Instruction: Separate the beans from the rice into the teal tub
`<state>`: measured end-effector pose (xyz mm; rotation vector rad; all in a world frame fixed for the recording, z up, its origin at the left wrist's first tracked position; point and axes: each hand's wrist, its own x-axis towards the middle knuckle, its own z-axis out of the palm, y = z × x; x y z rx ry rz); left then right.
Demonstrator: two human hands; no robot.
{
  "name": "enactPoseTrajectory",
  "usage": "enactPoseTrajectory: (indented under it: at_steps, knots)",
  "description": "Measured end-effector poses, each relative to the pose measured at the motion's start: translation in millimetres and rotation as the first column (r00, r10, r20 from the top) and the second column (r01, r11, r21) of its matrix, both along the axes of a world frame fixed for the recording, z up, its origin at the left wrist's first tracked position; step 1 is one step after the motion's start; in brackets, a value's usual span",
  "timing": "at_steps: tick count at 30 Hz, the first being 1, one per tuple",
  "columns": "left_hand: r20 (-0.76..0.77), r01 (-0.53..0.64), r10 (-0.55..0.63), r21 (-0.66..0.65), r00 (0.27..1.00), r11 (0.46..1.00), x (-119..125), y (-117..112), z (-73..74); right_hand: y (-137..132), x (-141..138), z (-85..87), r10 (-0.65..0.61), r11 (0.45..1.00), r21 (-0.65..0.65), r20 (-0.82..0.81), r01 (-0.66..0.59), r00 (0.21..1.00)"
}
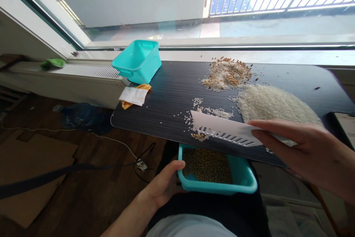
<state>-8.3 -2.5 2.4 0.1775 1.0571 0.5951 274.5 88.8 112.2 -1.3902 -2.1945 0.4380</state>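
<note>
My right hand grips a white slotted scraper whose blade rests on the dark table near its front edge, with a few rice grains and beans under it. My left hand holds the left rim of a teal tub held below the table edge; the tub is part full of brown beans. A large heap of white rice lies just behind the scraper. Farther back sits a mixed pile of rice and beans.
A second, empty teal tub stands tilted at the table's back left corner, beside a white and yellow cloth. A radiator runs along the window wall. Cardboard and cables lie on the wooden floor at left.
</note>
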Motion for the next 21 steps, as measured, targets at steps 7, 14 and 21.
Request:
enactPoseTrajectory:
  at_steps: [7,14,21]
  knots:
    - [0.000,0.005,-0.005,0.008,1.000,1.000,-1.2,-1.4,-1.9,-2.7,1.9,-1.2,0.068,0.998,0.008,-0.035,-0.068,0.997]
    - [-0.003,-0.017,0.017,-0.007,1.000,1.000,-0.7,-1.6,-2.1,-0.4,-5.5,0.0,0.030,0.999,-0.021,-0.002,-0.030,1.000]
    - [0.002,0.007,-0.007,0.020,1.000,1.000,-1.2,-1.4,-0.2,-2.8,-4.1,2.3,0.068,0.998,0.010,-0.029,-0.068,0.997]
